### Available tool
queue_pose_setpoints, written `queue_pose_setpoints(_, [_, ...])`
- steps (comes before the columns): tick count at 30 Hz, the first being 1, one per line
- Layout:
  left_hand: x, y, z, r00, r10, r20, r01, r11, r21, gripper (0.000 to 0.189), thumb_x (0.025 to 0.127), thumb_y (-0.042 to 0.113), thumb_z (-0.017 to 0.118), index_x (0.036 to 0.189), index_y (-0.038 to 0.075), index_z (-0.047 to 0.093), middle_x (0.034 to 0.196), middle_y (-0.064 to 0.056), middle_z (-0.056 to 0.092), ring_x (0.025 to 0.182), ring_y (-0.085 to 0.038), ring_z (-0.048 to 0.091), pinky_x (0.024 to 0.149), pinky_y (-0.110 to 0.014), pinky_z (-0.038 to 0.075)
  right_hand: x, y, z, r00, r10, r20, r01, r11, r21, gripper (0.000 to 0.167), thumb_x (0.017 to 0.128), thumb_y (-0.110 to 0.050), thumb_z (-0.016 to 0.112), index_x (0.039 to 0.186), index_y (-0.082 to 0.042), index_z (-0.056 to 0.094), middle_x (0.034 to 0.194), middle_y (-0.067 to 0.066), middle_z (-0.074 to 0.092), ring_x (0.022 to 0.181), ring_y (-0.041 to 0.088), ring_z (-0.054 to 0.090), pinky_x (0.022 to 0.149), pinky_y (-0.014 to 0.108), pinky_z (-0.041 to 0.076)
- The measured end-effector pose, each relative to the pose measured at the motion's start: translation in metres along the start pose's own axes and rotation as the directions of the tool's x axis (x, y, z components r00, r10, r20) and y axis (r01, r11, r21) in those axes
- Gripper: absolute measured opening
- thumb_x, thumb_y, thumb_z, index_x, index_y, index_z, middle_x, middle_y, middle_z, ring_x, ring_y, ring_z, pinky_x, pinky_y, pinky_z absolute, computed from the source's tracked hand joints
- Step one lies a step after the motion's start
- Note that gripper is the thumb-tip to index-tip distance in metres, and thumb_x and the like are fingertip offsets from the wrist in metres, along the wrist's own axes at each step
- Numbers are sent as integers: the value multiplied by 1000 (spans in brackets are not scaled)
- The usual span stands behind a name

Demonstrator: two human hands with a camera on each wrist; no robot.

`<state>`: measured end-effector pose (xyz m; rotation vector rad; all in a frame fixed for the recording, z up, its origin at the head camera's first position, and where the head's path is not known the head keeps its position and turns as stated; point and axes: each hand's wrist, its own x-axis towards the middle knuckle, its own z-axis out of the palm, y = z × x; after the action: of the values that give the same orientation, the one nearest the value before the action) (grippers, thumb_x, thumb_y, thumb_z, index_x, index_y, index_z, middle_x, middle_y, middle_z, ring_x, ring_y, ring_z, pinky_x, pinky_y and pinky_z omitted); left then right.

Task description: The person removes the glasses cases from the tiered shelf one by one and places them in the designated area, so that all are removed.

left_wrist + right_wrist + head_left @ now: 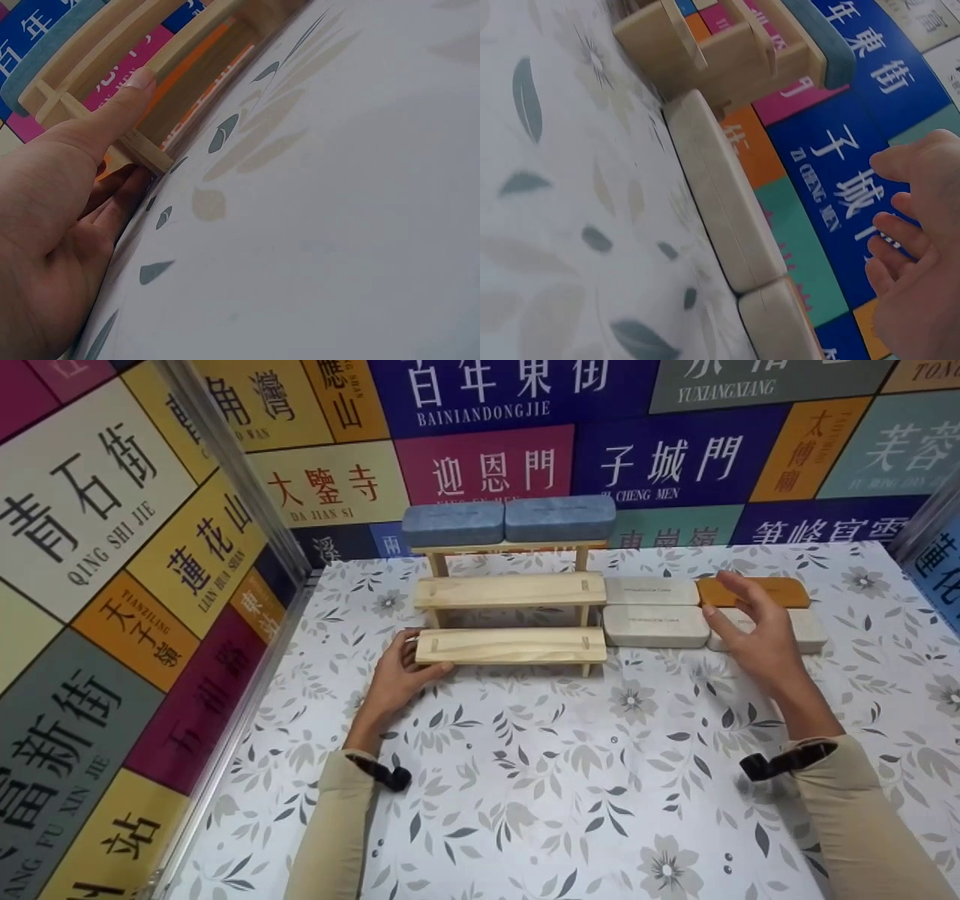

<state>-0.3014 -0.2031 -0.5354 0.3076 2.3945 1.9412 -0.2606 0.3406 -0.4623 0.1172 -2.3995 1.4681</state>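
Note:
A three-tiered wooden stand (510, 646) sits on the table, its steps rising toward the back. My left hand (397, 679) grips the left end of its lowest step. In the left wrist view the thumb (124, 105) lies on the board's edge while the fingers pass underneath. Two blue rounded blocks (454, 523) lie end to end on the top tier. Right of the stand are an orange block (787, 592) and pale blocks (654, 626), in two rows. My right hand (765, 641) hovers over the right-hand blocks, fingers loosely bent, holding nothing in the right wrist view.
A white cloth with grey leaves and flowers covers the table (525, 810). Colourful panels with street names form a back wall (487, 457) close behind the stand, and a left wall (112, 622). Black camera straps (787, 761) circle both wrists.

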Motion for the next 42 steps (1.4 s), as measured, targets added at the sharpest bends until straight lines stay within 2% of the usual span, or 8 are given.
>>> queue_pose_setpoints(4, [0, 0, -1, 1000, 2, 7, -2, 1000, -5, 93, 87, 32, 95, 161, 11, 43, 151, -11, 62, 137, -26, 64, 117, -41, 54, 2, -9, 14, 999, -31, 15, 31, 999, 32, 60, 107, -25, 71, 162, -13, 49, 167, 12, 50, 157, 22, 43, 132, 41, 34])
queue_pose_setpoints(10, [0, 0, -2, 1000, 8, 9, -8, 1000, 7, 94, 87, 34, 94, 163, 10, 42, 152, -11, 61, 139, -26, 63, 118, -41, 54, 10, -23, 38, 997, -74, 27, 71, 994, 79, 58, 107, -23, 71, 161, -15, 52, 165, 10, 52, 155, 23, 46, 131, 38, 38])
queue_pose_setpoints(16, [-1, 1, -2, 1000, 10, 1, -10, 1000, 22, 93, 86, 37, 95, 162, 14, 45, 151, -8, 62, 139, -23, 63, 118, -39, 53, 26, -37, 60, 991, -124, 55, 114, 981, 154, 58, 108, -18, 69, 162, -11, 49, 164, 13, 51, 155, 27, 45, 131, 48, 37])
queue_pose_setpoints(24, [-1, 1, -1, 998, 59, 25, -59, 998, 29, 86, 91, 31, 91, 162, 15, 46, 150, -4, 65, 136, -23, 66, 114, -37, 55, 47, -57, 79, 984, -159, 86, 137, 965, 222, 60, 108, -15, 69, 162, -5, 46, 165, 15, 49, 156, 32, 44, 130, 52, 39])
queue_pose_setpoints(28, [-2, 1, -1, 998, 58, 30, -59, 998, 25, 86, 90, 34, 91, 161, 17, 46, 150, -1, 67, 133, -22, 67, 108, -36, 58, 56, -64, 85, 982, -160, 104, 131, 961, 242, 63, 108, -16, 69, 164, -6, 42, 167, 15, 46, 158, 33, 42, 131, 51, 38])
queue_pose_setpoints(34, [-3, -1, -1, 998, 53, 22, -53, 998, 23, 86, 89, 37, 91, 161, 20, 47, 150, 1, 67, 132, -21, 68, 105, -35, 58, 71, -73, 93, 983, -118, 141, 78, 961, 265, 73, 109, -21, 68, 170, -8, 30, 174, 14, 35, 161, 32, 36, 133, 48, 35])
queue_pose_setpoints(42, [-2, -1, -1, 999, 50, 19, -50, 999, 6, 86, 89, 34, 92, 161, 16, 47, 150, -2, 67, 133, -23, 67, 105, -32, 58, 84, -82, 103, 986, -56, 158, 12, 964, 264, 79, 110, -26, 67, 173, -10, 22, 180, 10, 24, 167, 26, 26, 135, 44, 31])
